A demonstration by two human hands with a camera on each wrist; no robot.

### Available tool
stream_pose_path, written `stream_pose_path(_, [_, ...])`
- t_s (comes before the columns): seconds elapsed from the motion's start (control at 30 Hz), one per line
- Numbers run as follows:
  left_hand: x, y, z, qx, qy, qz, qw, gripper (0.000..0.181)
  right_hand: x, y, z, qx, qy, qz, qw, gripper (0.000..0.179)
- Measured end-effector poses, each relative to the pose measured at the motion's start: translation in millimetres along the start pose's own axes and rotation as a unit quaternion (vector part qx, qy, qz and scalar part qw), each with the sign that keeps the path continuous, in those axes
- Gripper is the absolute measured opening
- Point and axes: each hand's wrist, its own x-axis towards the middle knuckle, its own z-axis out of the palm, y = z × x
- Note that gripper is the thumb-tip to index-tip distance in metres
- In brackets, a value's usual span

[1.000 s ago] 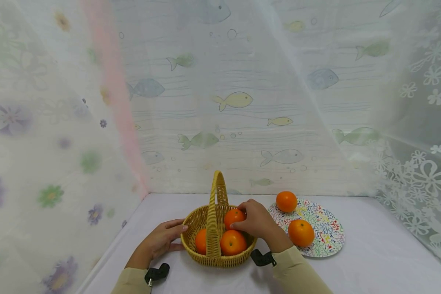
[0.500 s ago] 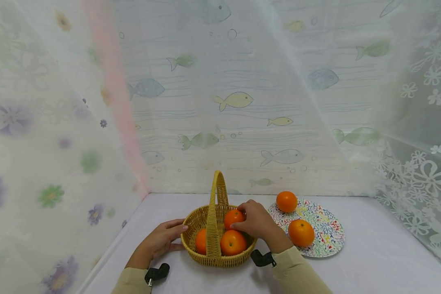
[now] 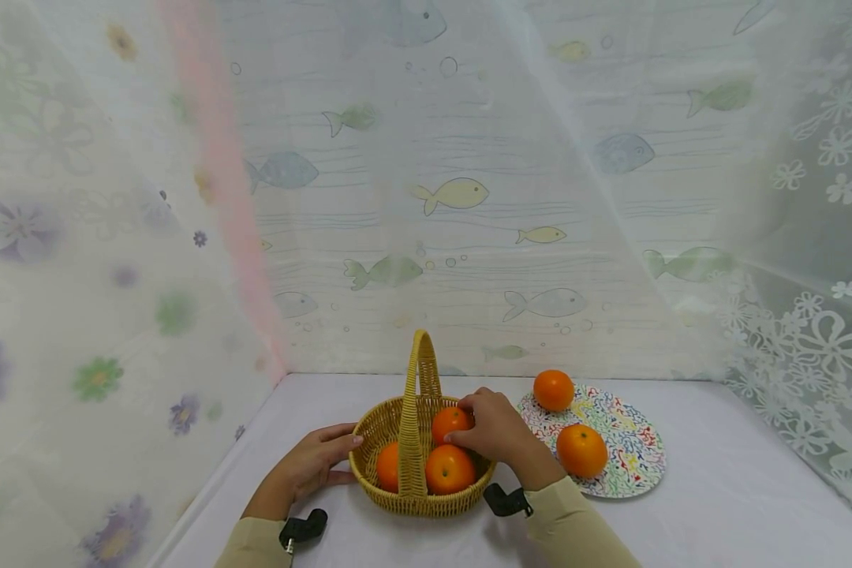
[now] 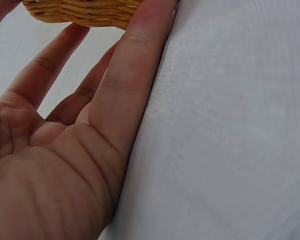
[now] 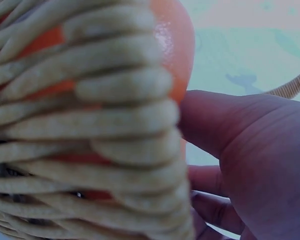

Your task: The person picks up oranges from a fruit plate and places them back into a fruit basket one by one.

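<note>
A yellow wicker basket (image 3: 426, 503) with a tall handle stands on the table, with several oranges inside. My left hand (image 3: 315, 461) holds its left side, thumb tip at the rim; in the left wrist view the fingers (image 4: 125, 85) reach the outer wall. Over the right rim, my right hand (image 3: 495, 426) grips the rear orange (image 3: 450, 424) between thumb and fingers. Just in front of that one is a larger orange (image 3: 450, 470), and another orange (image 3: 388, 467) is partly behind the handle. The weave hides much of the fruit in the right wrist view.
Right of the basket lies a round plate (image 3: 635, 450) with a colourful squiggle pattern. It bears an orange (image 3: 554, 390) at the back and another orange (image 3: 582, 450) at the front, near the right forearm. A fish-print curtain (image 3: 468, 260) hangs behind the white table (image 3: 710, 465).
Almost nothing differs: the right hand and the orange in its grip have shifted very slightly left and down. The left hand has stayed at the basket.
</note>
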Motion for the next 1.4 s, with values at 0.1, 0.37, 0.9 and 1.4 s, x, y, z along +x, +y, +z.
stream_pose_path(0.1, [-0.4,0.0,0.4,0.0,-0.001,-0.001,1.0,0.07,-0.4,0.2,0.8,-0.003,-0.002,0.002,1.0,0.053])
stream_pose_path(0.37, [-1.2,0.0,0.4,0.003,-0.003,0.0,1.0,0.072,0.6,1.9,0.9,-0.002,-0.004,0.0,1.0,0.053])
stream_pose_path(0.9, [-0.1,-3.1,-2.1,0.001,-0.009,0.007,0.9999,0.072,-6.2,2.1,-10.0,-0.017,-0.002,-0.02,0.9997,0.043])
stream_pose_path(1.4, [-1.6,-0.8,-1.4,0.008,-0.002,0.005,1.0,0.074,-34.5,23.4,-34.0,-0.088,0.064,-0.029,0.9936,0.041])
